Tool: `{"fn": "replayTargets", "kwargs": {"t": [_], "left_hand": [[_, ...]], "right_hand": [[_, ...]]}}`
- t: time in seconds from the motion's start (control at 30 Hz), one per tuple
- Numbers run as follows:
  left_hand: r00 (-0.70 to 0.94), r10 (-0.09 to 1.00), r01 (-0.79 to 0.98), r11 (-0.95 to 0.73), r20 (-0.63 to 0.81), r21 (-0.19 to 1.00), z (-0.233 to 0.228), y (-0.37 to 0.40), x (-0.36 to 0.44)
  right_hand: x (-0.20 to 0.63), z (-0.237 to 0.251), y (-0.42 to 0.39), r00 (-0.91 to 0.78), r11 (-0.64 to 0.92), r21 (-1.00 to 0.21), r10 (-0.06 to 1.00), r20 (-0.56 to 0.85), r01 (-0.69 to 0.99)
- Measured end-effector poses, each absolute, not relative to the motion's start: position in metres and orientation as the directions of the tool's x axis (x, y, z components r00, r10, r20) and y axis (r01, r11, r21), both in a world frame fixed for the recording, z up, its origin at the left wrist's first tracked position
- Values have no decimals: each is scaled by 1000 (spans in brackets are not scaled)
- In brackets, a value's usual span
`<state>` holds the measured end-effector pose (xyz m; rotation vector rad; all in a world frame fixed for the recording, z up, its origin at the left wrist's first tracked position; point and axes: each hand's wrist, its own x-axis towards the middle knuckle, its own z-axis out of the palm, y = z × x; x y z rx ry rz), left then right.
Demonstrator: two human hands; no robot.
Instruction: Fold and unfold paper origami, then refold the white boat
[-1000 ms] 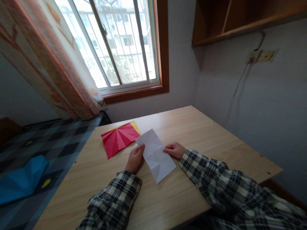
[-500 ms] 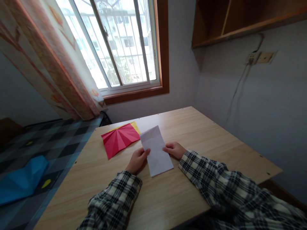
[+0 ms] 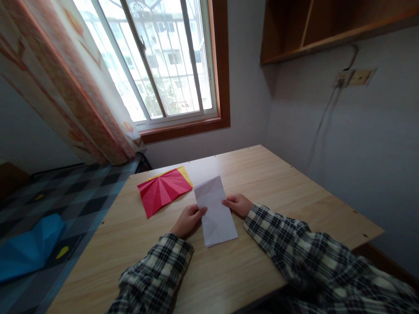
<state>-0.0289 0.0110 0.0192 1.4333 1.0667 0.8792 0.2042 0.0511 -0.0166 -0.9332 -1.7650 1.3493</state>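
Note:
A creased white sheet of paper (image 3: 216, 211), folded to a narrow rectangle, lies on the wooden table (image 3: 278, 183) in front of me. My left hand (image 3: 188, 219) pinches its left edge with thumb and fingers. My right hand (image 3: 238, 203) grips its right edge. Both sleeves are plaid. To the left of the white sheet lies a red pleated paper (image 3: 163, 189) on top of a yellow sheet (image 3: 186, 173), untouched.
A checked bed cover (image 3: 65, 200) with a blue folded paper (image 3: 28, 246) lies left of the table. A window (image 3: 163, 65) and curtain (image 3: 65, 87) are behind. A wall shelf (image 3: 327, 26) and a socket with cable (image 3: 350, 78) are at the right.
The white sheet has turned from a slant to nearly upright and looks narrower. My left hand has shifted slightly right along its edge. The right hand has stayed in place.

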Motion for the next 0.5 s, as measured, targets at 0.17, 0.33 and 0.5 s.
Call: {"fn": "replayTargets", "kwargs": {"t": [0.17,0.33,0.5], "left_hand": [[346,938,172,-28,-34,985,21,12,-30],[388,921,274,-80,-34,958,26,10,-30],[425,903,352,-107,-57,930,24,10,-32]], "right_hand": [[204,-17,51,-482,148,-983,873,78,108],[204,-17,52,-485,133,-989,871,86,65],[204,-17,54,-450,117,-991,890,73,70]]}}
